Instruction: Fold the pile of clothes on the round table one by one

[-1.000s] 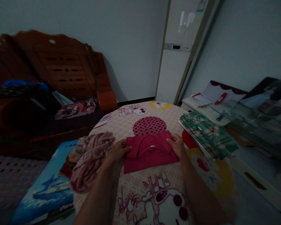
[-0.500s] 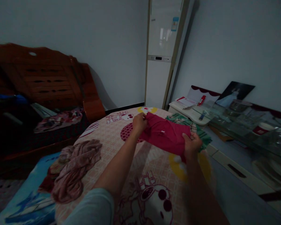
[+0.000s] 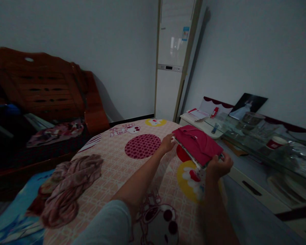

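Note:
A folded magenta shirt (image 3: 197,144), with a neckline fold and a small white mark on top, lies at the right side of the round table. Beneath its near edge shows a thin strip of the green-and-white checked cloth (image 3: 187,152), mostly covered. My left hand (image 3: 168,143) is closed at the shirt's left corner, its fingertips partly hidden. At the opposite corner, my right hand (image 3: 220,165) grips the edge with the thumb on top. Whether the fingers also hold the checked cloth is unclear.
A patterned tablecloth (image 3: 112,173) covers the table. A crumpled brownish-pink cloth (image 3: 73,183) lies at its left edge. To the right stands a cabinet with a glass shelf, a paper cup (image 3: 276,142) and a photo (image 3: 248,105). A wooden bench (image 3: 46,88) is at left.
Both hands have moved right with the magenta shirt, bringing it over the green checked cloth. The cloth, visible behind the shirt before, is now mostly covered. The view has shifted slightly.

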`<state>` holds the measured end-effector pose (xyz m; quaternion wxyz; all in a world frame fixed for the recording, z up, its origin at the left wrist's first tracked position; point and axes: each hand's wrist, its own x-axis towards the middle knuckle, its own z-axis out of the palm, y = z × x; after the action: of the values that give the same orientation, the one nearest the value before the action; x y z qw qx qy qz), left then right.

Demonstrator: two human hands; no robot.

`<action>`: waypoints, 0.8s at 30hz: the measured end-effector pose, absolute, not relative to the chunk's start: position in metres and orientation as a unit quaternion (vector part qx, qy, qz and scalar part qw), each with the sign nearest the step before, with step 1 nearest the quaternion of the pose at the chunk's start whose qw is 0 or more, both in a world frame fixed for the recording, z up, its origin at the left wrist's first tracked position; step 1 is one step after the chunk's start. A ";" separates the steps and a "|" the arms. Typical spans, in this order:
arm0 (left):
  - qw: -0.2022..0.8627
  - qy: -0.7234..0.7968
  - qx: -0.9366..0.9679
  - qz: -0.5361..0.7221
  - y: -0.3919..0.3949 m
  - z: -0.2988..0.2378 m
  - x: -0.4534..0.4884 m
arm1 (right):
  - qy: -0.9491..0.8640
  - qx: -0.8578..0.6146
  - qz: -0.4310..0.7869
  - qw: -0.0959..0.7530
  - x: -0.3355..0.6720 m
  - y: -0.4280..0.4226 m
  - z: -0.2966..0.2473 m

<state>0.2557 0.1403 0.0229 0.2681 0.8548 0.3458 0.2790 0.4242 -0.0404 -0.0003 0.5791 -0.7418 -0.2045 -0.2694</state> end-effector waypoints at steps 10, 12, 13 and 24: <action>0.188 0.343 0.878 0.276 0.029 -0.090 0.073 | -0.602 -0.665 0.016 0.441 0.277 -0.027 -0.061; 0.193 0.359 0.874 0.264 0.015 -0.083 0.056 | -0.636 -0.653 0.047 0.409 0.260 -0.033 -0.072; 0.194 0.374 0.868 0.263 0.009 -0.078 0.048 | -0.649 -0.648 0.058 0.395 0.255 -0.037 -0.076; 0.097 0.633 0.662 0.391 0.011 -0.008 -0.072 | -0.708 -0.593 0.071 0.377 0.260 -0.059 -0.096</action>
<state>-0.0718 0.0112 -0.0079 0.0968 0.6615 0.6326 0.3910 0.2595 -0.0591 -0.0964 0.3767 -0.5934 -0.7077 0.0712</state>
